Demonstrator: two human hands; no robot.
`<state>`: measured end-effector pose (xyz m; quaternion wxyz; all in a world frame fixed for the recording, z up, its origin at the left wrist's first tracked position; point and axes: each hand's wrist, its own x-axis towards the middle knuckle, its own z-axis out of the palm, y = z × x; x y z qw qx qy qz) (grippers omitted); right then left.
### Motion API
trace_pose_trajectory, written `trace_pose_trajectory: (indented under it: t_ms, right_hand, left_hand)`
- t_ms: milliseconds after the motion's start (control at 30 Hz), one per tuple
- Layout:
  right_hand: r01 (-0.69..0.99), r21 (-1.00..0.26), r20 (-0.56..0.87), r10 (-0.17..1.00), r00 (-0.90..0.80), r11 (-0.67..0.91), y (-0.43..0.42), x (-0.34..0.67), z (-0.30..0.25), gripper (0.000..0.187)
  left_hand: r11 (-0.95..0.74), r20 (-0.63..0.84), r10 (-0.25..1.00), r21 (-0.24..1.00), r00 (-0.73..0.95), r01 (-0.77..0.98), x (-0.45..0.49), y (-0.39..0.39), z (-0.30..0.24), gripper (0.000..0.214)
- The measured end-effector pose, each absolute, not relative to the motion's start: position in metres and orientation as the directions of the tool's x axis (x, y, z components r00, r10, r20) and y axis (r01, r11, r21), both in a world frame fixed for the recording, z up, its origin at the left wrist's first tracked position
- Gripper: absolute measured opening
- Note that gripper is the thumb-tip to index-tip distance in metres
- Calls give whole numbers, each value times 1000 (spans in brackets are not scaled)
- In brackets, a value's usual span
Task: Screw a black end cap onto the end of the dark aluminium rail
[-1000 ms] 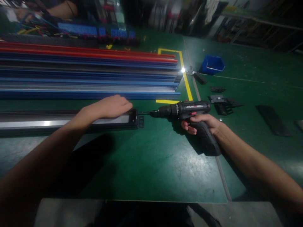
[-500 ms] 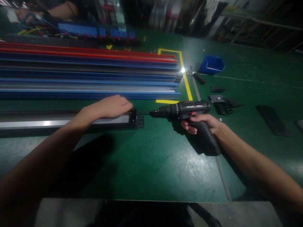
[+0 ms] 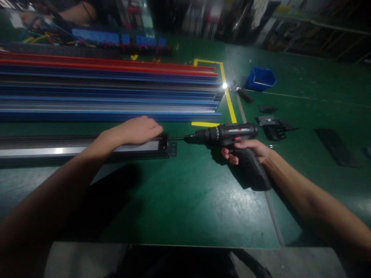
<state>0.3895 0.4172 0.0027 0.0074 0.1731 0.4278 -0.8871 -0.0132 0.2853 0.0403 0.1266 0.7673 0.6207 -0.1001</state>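
Note:
With its fingers wrapped round the handle, my right hand [image 3: 246,151] holds a black cordless drill [image 3: 232,133] level above the table. The drill's long thin bit [image 3: 177,138] points left and meets the black end cap [image 3: 165,146] of a long metal profile [image 3: 63,150]. A small slotted black tab [image 3: 173,149] sticks out of that end. My left hand [image 3: 139,129] is curled over the profile's far edge close to the cap, gripping it; its fingertips are hidden behind the profile.
Red and blue profiles [image 3: 116,92] lie side by side behind my left hand. Yellow tape [image 3: 228,104] marks the green table [image 3: 188,200]. At the right are a blue bin [image 3: 261,80], black brackets [image 3: 272,127] and a flat black piece [image 3: 336,146]. Another person's arm [image 3: 78,13] shows at the back left.
Hardly anything differs. Both hands, the drill and the profile keep their places; the view shifts very slightly.

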Motion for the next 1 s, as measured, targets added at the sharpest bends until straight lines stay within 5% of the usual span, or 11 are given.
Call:
trace_pose_trajectory:
  t_ms: [1000]
  right_hand:
    - [184,-754,-339,134,-931,-630,416,390,6,35]
  left_hand:
    - [-173,-291,936,120,201,978,-11,283,42,48]
